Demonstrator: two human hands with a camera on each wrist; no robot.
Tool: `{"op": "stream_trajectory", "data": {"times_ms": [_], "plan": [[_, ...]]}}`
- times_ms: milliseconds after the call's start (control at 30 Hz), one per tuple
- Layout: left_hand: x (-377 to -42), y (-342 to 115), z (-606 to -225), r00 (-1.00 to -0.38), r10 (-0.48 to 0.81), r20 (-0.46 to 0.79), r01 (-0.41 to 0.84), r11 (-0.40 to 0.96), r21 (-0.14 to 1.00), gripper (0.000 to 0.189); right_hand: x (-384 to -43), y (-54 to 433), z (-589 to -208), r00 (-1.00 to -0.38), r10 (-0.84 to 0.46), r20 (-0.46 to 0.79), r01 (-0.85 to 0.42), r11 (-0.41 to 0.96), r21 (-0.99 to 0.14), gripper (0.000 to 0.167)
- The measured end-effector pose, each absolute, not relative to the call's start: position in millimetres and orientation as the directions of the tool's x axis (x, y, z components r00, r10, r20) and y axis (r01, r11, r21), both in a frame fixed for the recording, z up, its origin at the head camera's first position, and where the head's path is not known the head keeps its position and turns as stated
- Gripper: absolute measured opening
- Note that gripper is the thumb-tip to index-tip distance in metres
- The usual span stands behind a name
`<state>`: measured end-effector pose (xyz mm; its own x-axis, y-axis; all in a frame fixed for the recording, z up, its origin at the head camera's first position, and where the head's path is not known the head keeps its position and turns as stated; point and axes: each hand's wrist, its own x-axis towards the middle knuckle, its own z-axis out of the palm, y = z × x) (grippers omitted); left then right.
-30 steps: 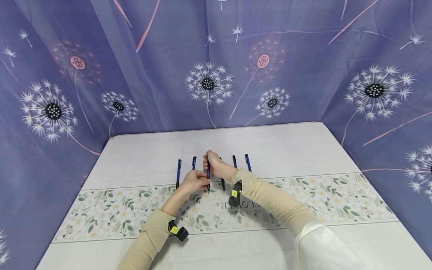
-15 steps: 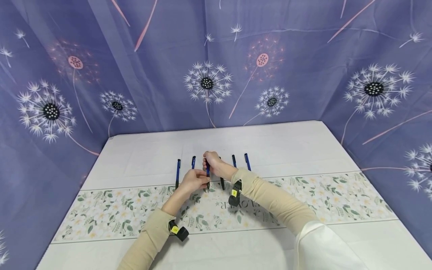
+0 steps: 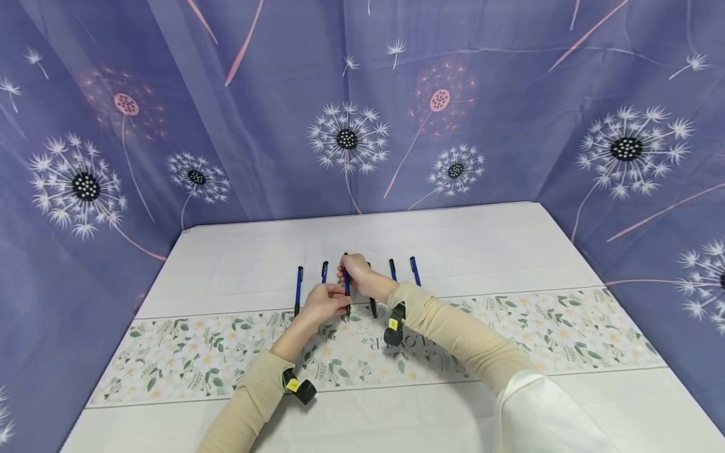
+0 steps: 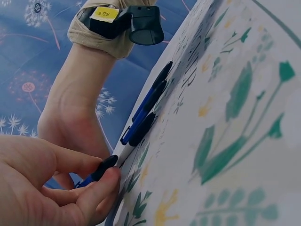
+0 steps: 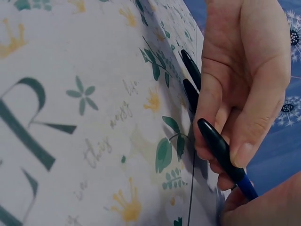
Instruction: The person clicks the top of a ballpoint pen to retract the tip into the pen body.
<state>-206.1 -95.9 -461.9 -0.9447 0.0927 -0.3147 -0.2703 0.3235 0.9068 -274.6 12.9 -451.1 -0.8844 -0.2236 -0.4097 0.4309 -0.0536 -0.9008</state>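
A blue ballpoint pen [image 3: 347,287] with black ends stands between my two hands, pointing away from me. My left hand [image 3: 326,303] pinches its lower black part between thumb and fingers, also plain in the left wrist view. At the upper part my right hand [image 3: 358,274] grips it with curled fingers. In the right wrist view the black end [image 5: 216,143] of the pen sits under the left thumb [image 5: 243,153], while the right hand [image 5: 268,205] covers part of the blue barrel. To the left lie two similar pens, the outer pen [image 3: 298,290] and one nearer pen [image 3: 325,272].
On the right lie three more pens: a near pen [image 3: 372,307], partly behind my right hand, a middle pen [image 3: 393,269] and an outer pen [image 3: 416,270]. A floral strip [image 3: 215,358] crosses the white tabletop [image 3: 481,245]. Purple dandelion curtains [image 3: 272,126] surround the table.
The held pen has shifted slightly up and left in the head view, and its top end now shows above my right hand. Both hands keep nearly the same place.
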Motion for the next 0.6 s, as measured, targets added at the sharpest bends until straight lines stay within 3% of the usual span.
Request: {"op": "stream_trajectory", "data": {"times_ms": [433, 600], "plan": [[-208.6, -96.0, -462.8, -0.95, 0.072, -0.304, -0.263, 0.339, 0.903, 0.031, -271.2, 13.1, -447.9, -0.929, -0.125, -0.349, 0.343, 0.066, -0.937, 0.012], [-208.9, -96.0, -463.6, -0.95, 0.064, -0.305, -0.264, 0.355, 0.897, 0.03, -269.2, 13.6, -447.9, -0.937, -0.115, -0.33, 0.324, 0.068, -0.944, 0.034]]}}
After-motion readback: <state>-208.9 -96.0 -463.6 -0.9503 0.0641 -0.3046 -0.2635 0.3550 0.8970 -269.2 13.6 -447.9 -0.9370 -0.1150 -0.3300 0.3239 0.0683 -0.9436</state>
